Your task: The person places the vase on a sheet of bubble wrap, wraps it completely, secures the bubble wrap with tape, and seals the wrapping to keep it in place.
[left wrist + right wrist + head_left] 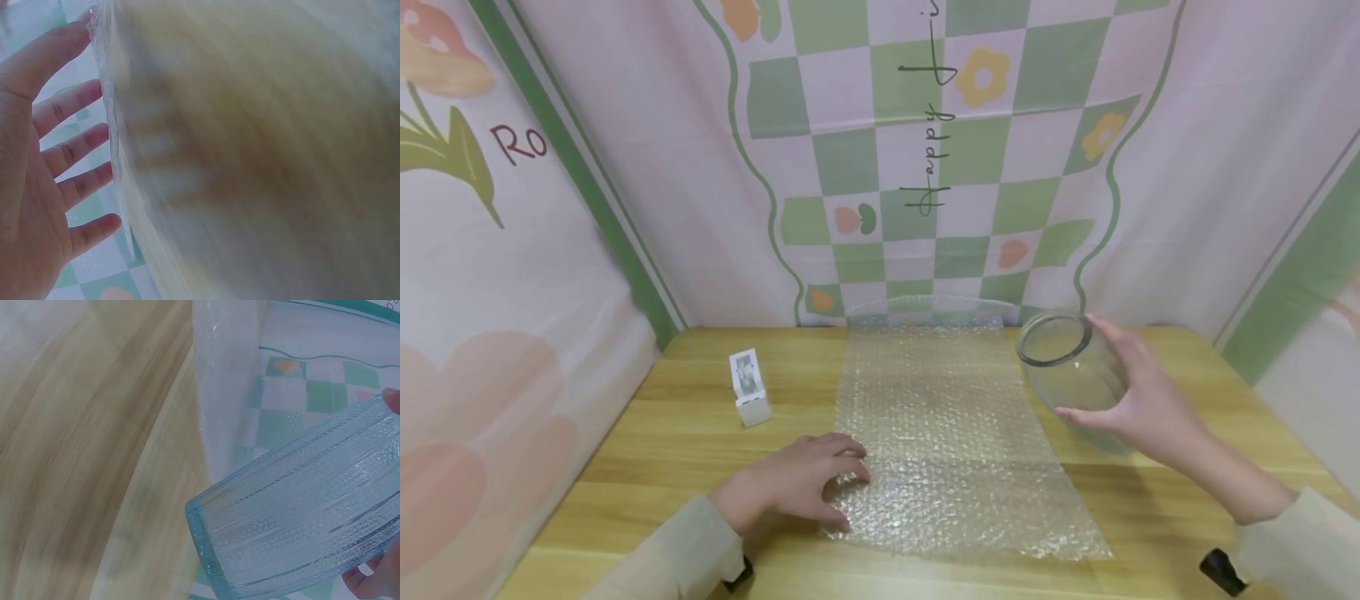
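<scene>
A clear glass jar (pixel 1071 379) is tilted above the right part of the table, its round mouth facing up and left in the head view. My right hand (pixel 1157 408) grips it from the right, thumb and fingers on either side; the right wrist view shows the ribbed glass (pixel 306 506) close up. A sheet of bubble wrap (pixel 940 433) lies flat in the middle, its far end curling up by the curtain. At its left edge rests my left hand (pixel 808 479), fingers spread and slightly bent, fingertips touching the wrap (pixel 112 119) in the left wrist view.
A small white box (pixel 752 408) with a raised flap stands on the wooden table (pixel 685 442), left of the bubble wrap. Printed curtains (pixel 842 158) hang behind the table and at both sides.
</scene>
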`<state>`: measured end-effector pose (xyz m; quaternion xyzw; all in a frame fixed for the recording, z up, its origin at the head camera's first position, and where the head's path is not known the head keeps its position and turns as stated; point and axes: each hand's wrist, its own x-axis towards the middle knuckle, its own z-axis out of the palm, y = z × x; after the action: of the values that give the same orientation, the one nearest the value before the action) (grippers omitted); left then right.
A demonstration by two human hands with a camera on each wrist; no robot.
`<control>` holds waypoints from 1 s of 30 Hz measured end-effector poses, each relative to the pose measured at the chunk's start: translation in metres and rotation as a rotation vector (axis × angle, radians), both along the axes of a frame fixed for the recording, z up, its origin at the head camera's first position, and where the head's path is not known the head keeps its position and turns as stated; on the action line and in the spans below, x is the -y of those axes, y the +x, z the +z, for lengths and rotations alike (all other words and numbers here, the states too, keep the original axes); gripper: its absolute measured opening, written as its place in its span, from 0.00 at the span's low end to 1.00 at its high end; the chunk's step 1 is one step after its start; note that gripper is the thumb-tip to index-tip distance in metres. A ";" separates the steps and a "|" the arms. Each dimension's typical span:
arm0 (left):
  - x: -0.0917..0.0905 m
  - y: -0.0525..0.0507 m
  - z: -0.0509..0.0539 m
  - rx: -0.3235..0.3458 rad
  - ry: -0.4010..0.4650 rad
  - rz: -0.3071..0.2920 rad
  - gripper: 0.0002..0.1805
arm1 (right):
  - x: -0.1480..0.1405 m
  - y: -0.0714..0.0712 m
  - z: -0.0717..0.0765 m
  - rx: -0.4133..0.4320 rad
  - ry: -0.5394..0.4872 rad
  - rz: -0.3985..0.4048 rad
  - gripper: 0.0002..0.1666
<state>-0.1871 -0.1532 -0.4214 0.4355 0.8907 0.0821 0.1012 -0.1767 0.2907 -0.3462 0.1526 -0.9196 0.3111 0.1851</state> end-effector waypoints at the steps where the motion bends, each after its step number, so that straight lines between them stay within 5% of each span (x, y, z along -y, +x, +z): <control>1: 0.000 0.000 0.001 0.001 -0.002 0.002 0.35 | 0.001 0.001 0.001 -0.009 0.014 0.004 0.79; 17: 0.000 0.000 0.000 -0.009 0.020 -0.016 0.34 | 0.019 0.011 0.004 -0.276 0.185 0.173 0.78; 30: 0.001 -0.001 0.003 -0.012 0.057 -0.039 0.27 | 0.034 0.019 0.007 -0.253 0.283 0.203 0.77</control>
<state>-0.1883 -0.1543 -0.4183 0.4559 0.8800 0.1028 0.0850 -0.1576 0.2564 -0.3392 0.3069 -0.9034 0.1743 0.2435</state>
